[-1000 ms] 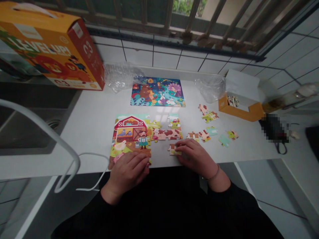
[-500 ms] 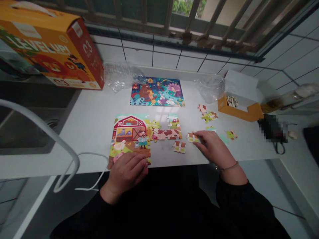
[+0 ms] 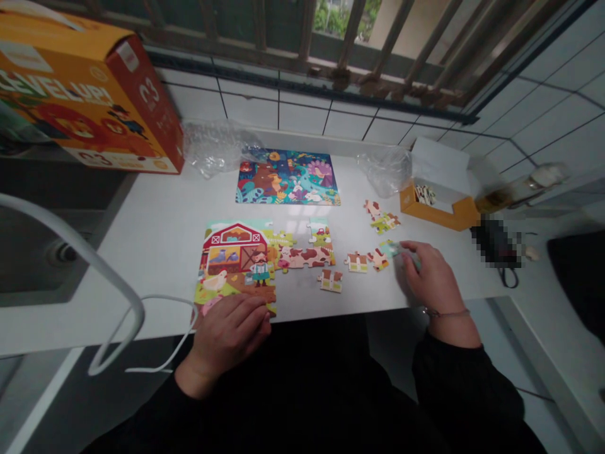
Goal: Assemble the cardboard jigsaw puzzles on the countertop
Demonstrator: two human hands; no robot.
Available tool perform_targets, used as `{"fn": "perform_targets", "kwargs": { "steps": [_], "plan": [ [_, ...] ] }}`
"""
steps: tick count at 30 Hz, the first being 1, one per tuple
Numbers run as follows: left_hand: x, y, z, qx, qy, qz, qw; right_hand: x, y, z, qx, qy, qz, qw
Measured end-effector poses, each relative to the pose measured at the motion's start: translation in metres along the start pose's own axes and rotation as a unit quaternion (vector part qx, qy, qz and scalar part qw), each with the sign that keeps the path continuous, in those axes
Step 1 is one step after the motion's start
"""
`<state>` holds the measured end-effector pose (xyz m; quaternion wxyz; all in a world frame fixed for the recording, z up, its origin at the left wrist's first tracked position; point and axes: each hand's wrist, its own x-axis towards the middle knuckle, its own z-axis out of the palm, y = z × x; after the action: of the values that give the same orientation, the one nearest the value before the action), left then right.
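A partly joined farm jigsaw puzzle (image 3: 236, 252) lies on the counter, showing a red barn, a farmer and a spotted cow. My left hand (image 3: 231, 331) rests over its lower edge, fingers laid on the picture and covering part of a pink animal. To the right, my right hand (image 3: 432, 277) has thumb and fingers closed around a pale green puzzle piece (image 3: 416, 260), mostly hidden. Just left of it are a brown-and-green piece (image 3: 378, 259) and a fence piece (image 3: 357, 261). Another fence piece (image 3: 330, 281) lies apart below the cow.
Behind stand a dark blue animal picture board (image 3: 288, 178), crumpled clear plastic (image 3: 212, 148) and an open orange box (image 3: 435, 211). Loose pieces (image 3: 385, 222) lie before the box. A large orange carton (image 3: 127, 107), white hose (image 3: 108, 271) and sink are at left.
My right hand has left the fence piece and moved right to the pale green piece. My left hand stays on the puzzle. The view has shifted slightly.
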<state>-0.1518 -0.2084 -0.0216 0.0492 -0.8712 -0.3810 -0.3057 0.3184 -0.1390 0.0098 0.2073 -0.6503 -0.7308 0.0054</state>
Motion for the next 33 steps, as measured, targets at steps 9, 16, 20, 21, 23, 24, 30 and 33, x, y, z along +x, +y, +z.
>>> {"fn": "perform_targets", "kwargs": {
  "steps": [9,16,20,21,23,24,30,33],
  "plan": [
    [0.003,-0.001,0.0,0.007,-0.001,0.008,1.0,0.003,0.025,0.003,-0.049,0.0,0.064,0.997],
    [0.004,-0.001,0.0,0.002,0.007,0.008,1.0,0.06,0.034,0.021,-0.058,-0.018,0.094,0.994],
    [0.005,-0.001,-0.001,0.0,0.009,0.008,1.0,0.093,0.035,0.03,-0.055,-0.056,0.129,0.988],
    [0.006,0.0,-0.001,0.001,0.009,0.008,1.0,0.098,0.035,0.032,-0.049,-0.062,0.141,0.987],
    [0.006,0.0,-0.002,0.005,0.006,0.007,1.0,0.105,0.036,0.035,-0.032,-0.061,0.16,0.985],
    [0.005,0.0,-0.002,0.006,0.005,0.007,1.0,0.107,0.037,0.037,-0.022,-0.057,0.168,0.984],
    [0.005,0.0,-0.002,0.001,-0.001,0.004,1.0,0.107,0.048,0.033,-0.005,-0.059,0.19,0.98],
    [0.005,0.0,-0.001,0.009,0.007,0.007,1.0,0.101,0.05,0.027,0.009,-0.038,0.166,0.985]
  ]
}}
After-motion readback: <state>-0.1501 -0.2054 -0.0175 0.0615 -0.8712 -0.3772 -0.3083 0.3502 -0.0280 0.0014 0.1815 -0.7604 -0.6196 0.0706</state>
